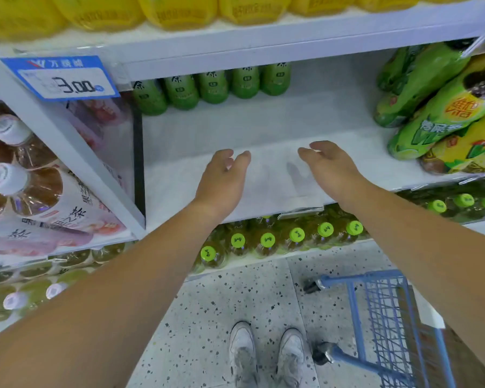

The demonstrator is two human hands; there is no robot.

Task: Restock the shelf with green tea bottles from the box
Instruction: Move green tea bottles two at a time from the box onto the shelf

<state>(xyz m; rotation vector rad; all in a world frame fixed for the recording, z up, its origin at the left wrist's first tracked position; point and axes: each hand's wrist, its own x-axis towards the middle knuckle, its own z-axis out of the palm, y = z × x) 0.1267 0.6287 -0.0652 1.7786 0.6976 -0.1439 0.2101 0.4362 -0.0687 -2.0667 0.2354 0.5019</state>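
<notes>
White store shelving fills the view, seen from above by a person standing close to it. On the middle shelf, a row of five green tea bottles stands upright against the back wall, left of centre. Both bare arms reach over the front of this shelf. The left hand and the right hand are side by side with a gap between them, palms turned inward, fingers loosely curved and released, grasping nothing. Whether they touch the shelf cannot be told.

At the right end of the same shelf, larger green and yellow bottles lean tilted against each other. A blue price tag reading 3.00 hangs at upper left, above pale bottles with white caps. Yellow bottles line the shelf above. Below, bottles with bright green caps stand in a row. On the speckled floor are two white shoes, with a blue wire cart just beside them on the right.
</notes>
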